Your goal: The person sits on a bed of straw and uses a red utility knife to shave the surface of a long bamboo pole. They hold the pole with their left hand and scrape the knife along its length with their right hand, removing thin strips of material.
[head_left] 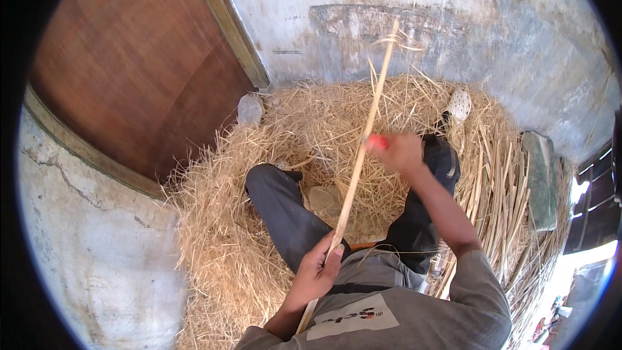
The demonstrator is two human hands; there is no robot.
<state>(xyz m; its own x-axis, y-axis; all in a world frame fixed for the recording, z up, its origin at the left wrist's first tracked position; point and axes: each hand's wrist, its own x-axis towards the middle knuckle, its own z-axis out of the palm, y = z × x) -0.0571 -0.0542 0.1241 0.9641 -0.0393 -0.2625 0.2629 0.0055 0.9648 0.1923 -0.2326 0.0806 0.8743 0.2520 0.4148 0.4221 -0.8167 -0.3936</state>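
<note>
A long, pale wooden stick (359,168) slants up from my lap toward the wall. Curled, thin shavings (403,44) hang at its far end. Its lower part lies in my left hand (319,272), whose fingers and thumb close round it. My right hand (402,153) grips a small red-handled tool (378,142) right beside the middle of the stick. The hand is slightly blurred, and the tool's working edge is too small and smeared to make out.
Straw-like shavings (227,246) cover the floor around my bent legs. To the right lies a bundle of long sticks (483,220), with a dark green block (541,181) beside it. A brown door panel (142,58) stands at left; a stained wall (466,32) closes off the far side.
</note>
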